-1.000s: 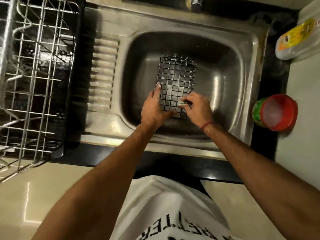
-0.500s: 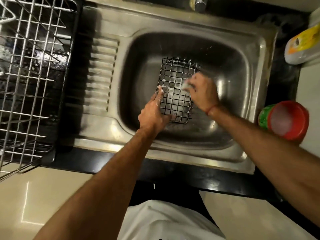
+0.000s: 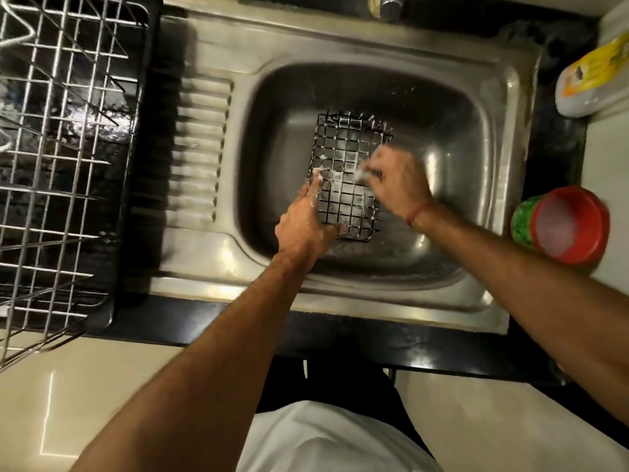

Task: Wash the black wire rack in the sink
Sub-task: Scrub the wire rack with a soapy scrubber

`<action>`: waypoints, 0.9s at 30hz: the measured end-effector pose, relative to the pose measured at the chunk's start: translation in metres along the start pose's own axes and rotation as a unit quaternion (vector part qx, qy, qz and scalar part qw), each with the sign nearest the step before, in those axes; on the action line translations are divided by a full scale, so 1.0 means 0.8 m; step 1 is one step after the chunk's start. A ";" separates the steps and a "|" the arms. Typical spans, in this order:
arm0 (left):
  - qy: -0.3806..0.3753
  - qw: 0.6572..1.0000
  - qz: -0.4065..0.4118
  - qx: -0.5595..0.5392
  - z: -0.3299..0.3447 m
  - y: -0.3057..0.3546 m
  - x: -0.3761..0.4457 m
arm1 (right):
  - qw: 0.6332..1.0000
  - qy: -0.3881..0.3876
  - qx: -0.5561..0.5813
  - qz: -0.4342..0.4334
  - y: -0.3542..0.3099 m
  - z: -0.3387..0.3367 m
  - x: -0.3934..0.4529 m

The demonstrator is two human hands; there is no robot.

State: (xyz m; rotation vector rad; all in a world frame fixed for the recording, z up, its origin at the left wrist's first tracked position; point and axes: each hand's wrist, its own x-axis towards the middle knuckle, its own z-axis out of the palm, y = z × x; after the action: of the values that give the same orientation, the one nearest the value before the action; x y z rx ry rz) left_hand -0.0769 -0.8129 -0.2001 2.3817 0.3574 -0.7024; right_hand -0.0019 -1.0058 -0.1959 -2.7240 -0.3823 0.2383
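The black wire rack stands tilted in the steel sink, with soap foam on its grid. My left hand holds the rack's near left edge, thumb under the near corner and fingers along the side. My right hand is curled round a small foamy scrubber and presses it on the rack's right side, about halfway up. The scrubber is mostly hidden by my fingers.
A metal dish drainer stands on the black counter at the left, beside the ribbed draining board. The tap is at the top. A red and green tub and a yellow-labelled bottle lie at the right.
My right hand swept the scrubber from the rack's near right corner up toward its far right part, then back down to mid-height. My left hand kept its hold on the near left edge.
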 end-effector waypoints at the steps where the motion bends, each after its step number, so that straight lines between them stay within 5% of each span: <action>1: 0.000 1.000 0.001 0.002 0.001 0.000 0.000 | 0.999 -0.037 0.008 -0.040 -0.007 0.003 -0.036; 4: 0.008 1.000 0.012 0.000 0.002 -0.001 0.000 | 0.977 -0.157 -0.015 -0.144 -0.012 0.010 -0.101; 6: 0.012 1.000 0.018 -0.002 0.003 -0.003 0.001 | 0.974 -0.170 -0.025 -0.144 -0.004 0.017 -0.094; 13: 0.022 0.999 0.028 0.006 0.000 -0.003 0.001 | 0.982 -0.147 0.038 -0.114 -0.016 0.024 -0.103; 21: 0.005 1.000 0.021 0.005 0.002 -0.004 0.003 | 0.999 0.024 0.001 0.048 0.044 -0.023 0.033; 27: 0.011 1.000 0.020 0.005 0.002 -0.003 0.002 | 0.988 -0.138 0.012 -0.075 0.014 -0.008 -0.087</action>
State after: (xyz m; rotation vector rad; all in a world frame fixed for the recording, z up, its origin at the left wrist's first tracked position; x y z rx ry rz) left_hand -0.0772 -0.8122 -0.2035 2.4012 0.3157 -0.6608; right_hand -0.0642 -1.0387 -0.1870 -2.6258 -0.6542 0.5762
